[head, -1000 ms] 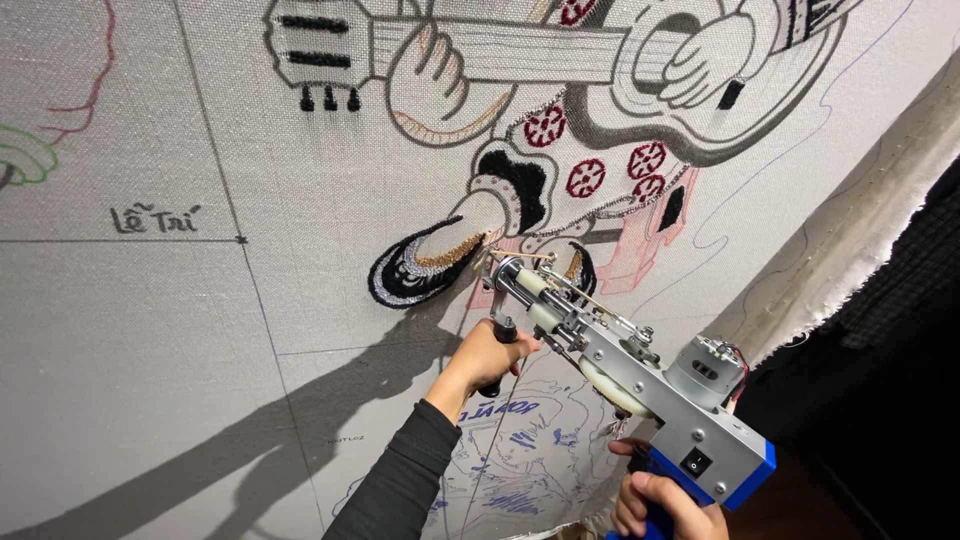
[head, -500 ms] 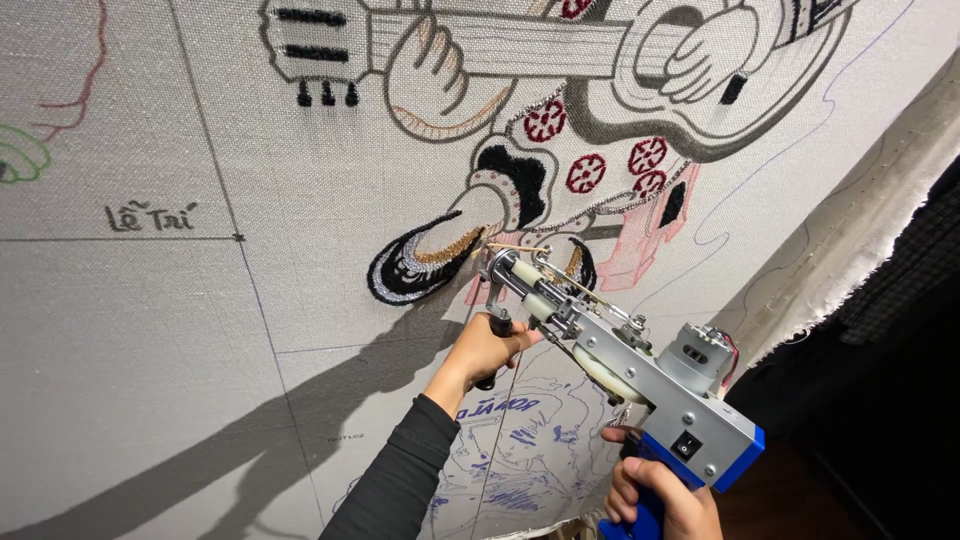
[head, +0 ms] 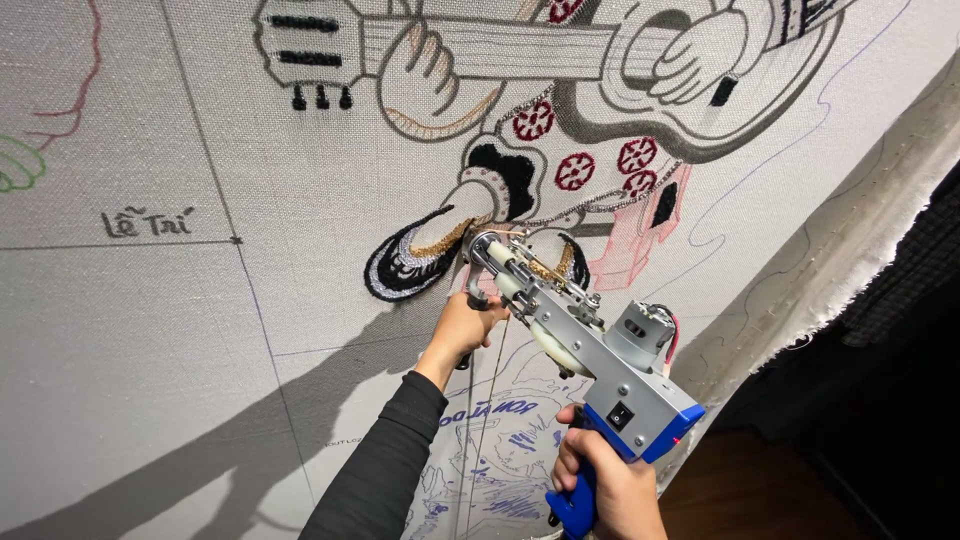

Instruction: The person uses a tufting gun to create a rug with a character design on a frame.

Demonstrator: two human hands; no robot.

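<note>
The person stands close to a stretched cloth (head: 150, 330) that fills most of the view, and works a tufting gun (head: 590, 350) against it. The right hand (head: 610, 485) is wrapped tight around the blue grip at the lower end of the gun, fingers curled fully round it; the left hand (head: 465, 325) is closed on the front handle just under the gun's nose, its dark sleeve (head: 380, 470) running down toward the bottom edge of the cloth. The nose of the gun appears to sit against the cloth just beside a dark, white-edged shoe (head: 405, 265) already filled in with yarn, in the lower middle of a large cartoon figure playing a guitar (head: 560, 50) that spans the upper edge. Red flower shapes (head: 575, 170) and a pink sketched patch (head: 640, 230) lie near the right of the gun. A thin strand of yarn (head: 485, 420) hangs down from the gun past blue sketch lines (head: 500, 470) near the bottom edge. The frayed right edge of the cloth (head: 850, 270) falls away into a dark room. To my eye the step in hand is filling the area next to the shoe, with the nose held on the fabric. The next move seems to call for steady pressure from both hands, keeping the gun square to the cloth and following the drawn outline without straying into the finished shoe.
</note>
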